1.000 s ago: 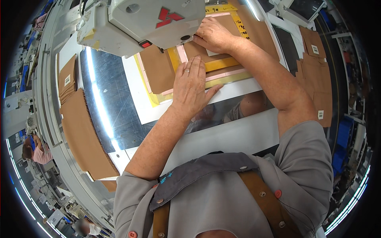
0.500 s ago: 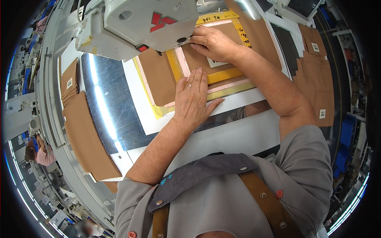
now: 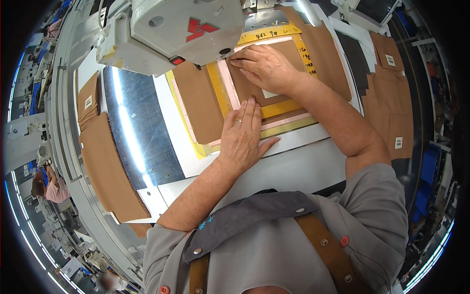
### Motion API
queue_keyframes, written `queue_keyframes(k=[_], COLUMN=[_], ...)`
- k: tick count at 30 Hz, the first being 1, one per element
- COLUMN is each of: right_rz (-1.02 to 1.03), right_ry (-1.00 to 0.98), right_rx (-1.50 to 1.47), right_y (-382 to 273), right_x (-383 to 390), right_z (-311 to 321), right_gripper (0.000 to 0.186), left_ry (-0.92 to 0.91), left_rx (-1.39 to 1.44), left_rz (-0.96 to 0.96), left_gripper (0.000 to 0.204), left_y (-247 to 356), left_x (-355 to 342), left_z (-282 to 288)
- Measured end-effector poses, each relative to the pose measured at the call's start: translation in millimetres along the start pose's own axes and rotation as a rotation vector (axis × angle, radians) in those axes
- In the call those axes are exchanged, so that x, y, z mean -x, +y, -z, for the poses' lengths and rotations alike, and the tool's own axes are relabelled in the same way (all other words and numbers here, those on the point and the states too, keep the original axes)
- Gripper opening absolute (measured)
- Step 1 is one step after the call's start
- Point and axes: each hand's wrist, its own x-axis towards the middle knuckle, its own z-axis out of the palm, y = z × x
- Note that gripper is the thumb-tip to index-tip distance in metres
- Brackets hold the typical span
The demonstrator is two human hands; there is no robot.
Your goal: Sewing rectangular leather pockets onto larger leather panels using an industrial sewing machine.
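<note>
My left hand [image 3: 241, 138] lies flat, fingers stretched out and thumb apart, over the near left corner of a yellow frame [image 3: 279, 109]. Its fingertips touch the near edge of a brown fabric panel [image 3: 289, 53] inside that frame. My right hand [image 3: 268, 68] reaches in from the right, palm down. Its slightly bent fingertips rest at the panel's far left corner, with the thumb a little apart on the fabric. A white label [image 3: 269, 93] on the panel is partly covered by my right hand. Pale pink strips [image 3: 228, 81] line the frame.
A grey machine head [image 3: 181, 34] hangs just left of my right hand. Brown fabric stacks lie at the left [image 3: 108, 166] and right [image 3: 387, 105]. Under the frame is a white board [image 3: 176, 117], beside a shiny metal plate [image 3: 132, 122]. A co-worker [image 3: 51, 186] sits far left.
The yellow frame, fabric and white board have slid slightly toward me, covering a dark strip on the near side. Both hands have moved nearer along with them.
</note>
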Motion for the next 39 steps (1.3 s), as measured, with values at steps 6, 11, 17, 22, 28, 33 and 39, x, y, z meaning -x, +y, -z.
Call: queue_keyframes(k=[6, 11, 17, 22, 28, 33, 39], right_rz=[-0.051, -0.065, -0.040, -0.105, -0.230, -0.300, -0.327], right_ry=[-0.077, -0.097, -0.088, -0.043, -0.038, -0.023, -0.010], right_rx=[-0.015, 0.024, 0.107, 0.165, 0.282, 0.457, 0.404], right_y=[-5.9, -8.5, -12.8, -8.3, -1.0, -4.8, -2.0], right_x=[4.9, 5.3, 8.2, 23.3, 48.3, 57.2, 58.5], right_z=[2.0, 2.9, 7.3, 23.9, 51.4, 56.4, 58.8], right_gripper=[0.032, 0.034, 0.033, 0.035, 0.038, 0.043, 0.052], left_ry=[0.007, 0.056, 0.139, 0.114, 0.056, 0.021, 0.023], left_rx=[0.008, 0.105, 0.176, 0.130, 0.043, -0.018, -0.047], left_rz=[-0.010, -0.058, 0.028, -0.002, 0.033, 0.031, 0.023], left_gripper=[0.079, 0.059, 0.053, 0.055, 0.061, 0.071, 0.072], left_y=[-0.9, -27.8, -56.5, -62.4, -58.2, -57.1, -54.9], left_x=[0.5, -18.4, -52.9, -54.5, -56.9, -59.2, -63.3], left_z=[5.9, 11.9, 0.9, -0.7, 3.5, 5.1, 6.8])
